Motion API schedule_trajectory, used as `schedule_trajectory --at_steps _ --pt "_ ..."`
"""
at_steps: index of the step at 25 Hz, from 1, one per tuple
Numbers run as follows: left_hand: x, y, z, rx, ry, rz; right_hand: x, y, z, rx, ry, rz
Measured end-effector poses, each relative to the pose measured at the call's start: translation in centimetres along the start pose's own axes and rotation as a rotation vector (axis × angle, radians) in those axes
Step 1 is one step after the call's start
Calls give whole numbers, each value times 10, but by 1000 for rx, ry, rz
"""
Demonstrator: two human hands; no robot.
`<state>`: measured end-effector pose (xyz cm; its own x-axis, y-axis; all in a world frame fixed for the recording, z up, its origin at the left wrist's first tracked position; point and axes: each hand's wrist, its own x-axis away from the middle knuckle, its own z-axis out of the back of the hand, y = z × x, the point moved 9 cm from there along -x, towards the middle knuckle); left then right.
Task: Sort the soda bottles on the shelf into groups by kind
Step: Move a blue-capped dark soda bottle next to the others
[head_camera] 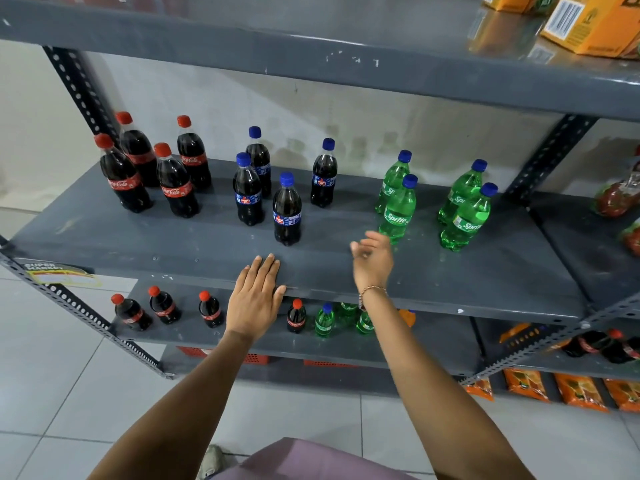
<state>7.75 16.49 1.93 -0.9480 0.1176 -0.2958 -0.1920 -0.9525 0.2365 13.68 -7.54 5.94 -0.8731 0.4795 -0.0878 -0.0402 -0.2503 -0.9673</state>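
Note:
Soda bottles stand in three groups on the grey shelf [485, 271]. Several red-capped Coca-Cola bottles [176, 188] are at the left. Several dark bottles with blue caps and blue labels [286, 213] stand in the middle. Several green Sprite bottles [398, 211] are at the right. My left hand [256, 299] lies flat on the shelf's front edge, below the nearest blue-label bottle, holding nothing. My right hand [372, 258] hovers over the shelf with fingers loosely spread, just left of the nearest Sprite bottle and not touching it.
The shelf below holds small Coca-Cola bottles [164, 306] and small green bottles [324, 320]. Orange cartons [588, 26] sit on the top shelf at the right. Orange packets [578, 393] lie low at the right. A slotted steel upright [76, 306] crosses the left.

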Motion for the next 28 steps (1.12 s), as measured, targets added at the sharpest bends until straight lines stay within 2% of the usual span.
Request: schedule_trajectory --at_steps 4,7,15,23,28 --pt "1 -24 6 36 25 66 18 -18 -73 87 -367 10" --pt "2 -42 6 9 16 81 26 -29 -110 157 -454 33" --pt "2 -47 -3 -28 5 59 20 -28 -129 105 -386 45" --pt "1 -46 -3 -14 43 46 -23 -23 -99 264 -284 99" --pt "1 -46 -2 2 55 39 -31 -27 -100 286 -325 84"
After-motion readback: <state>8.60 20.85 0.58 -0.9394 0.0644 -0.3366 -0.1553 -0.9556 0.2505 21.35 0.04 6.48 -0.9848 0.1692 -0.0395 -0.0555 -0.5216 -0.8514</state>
